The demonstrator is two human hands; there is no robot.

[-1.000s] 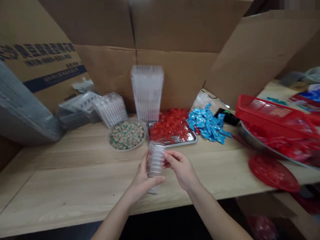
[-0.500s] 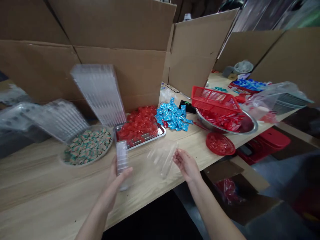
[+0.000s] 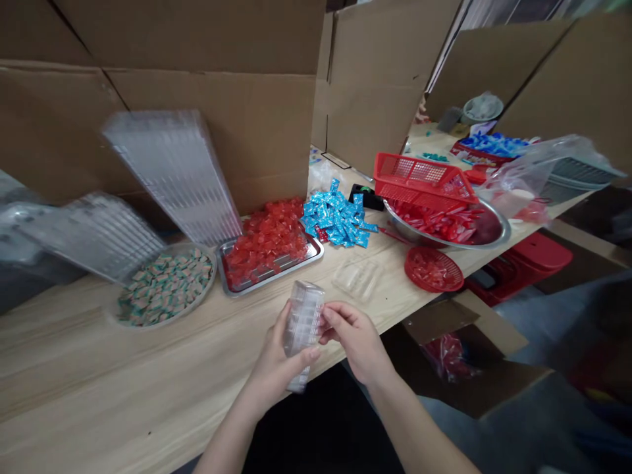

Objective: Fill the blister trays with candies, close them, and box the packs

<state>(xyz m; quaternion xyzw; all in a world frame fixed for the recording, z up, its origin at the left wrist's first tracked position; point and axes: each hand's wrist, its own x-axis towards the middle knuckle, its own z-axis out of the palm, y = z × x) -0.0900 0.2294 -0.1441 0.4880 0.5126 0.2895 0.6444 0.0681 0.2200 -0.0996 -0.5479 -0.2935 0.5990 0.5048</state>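
Observation:
My left hand is wrapped round a stack of clear plastic trays, held tilted over the table's front edge. At the stack's right side, my right hand pinches its edge between thumb and fingers. A single clear plastic tray with compartments lies on the table beyond my right hand. Behind the stack stands a metal tray heaped with red translucent pieces. Small blue packets are piled to its right.
To the left, a round dish holds small green-and-tan packets, with taller stacks of clear trays leaning behind. At right are a metal bowl with a red basket resting on it and a small red basket. Cardboard walls rise behind.
My right hand has let go of the single tray, which now lies on the table, and has come to the stack. My left hand has moved the stack rightward.

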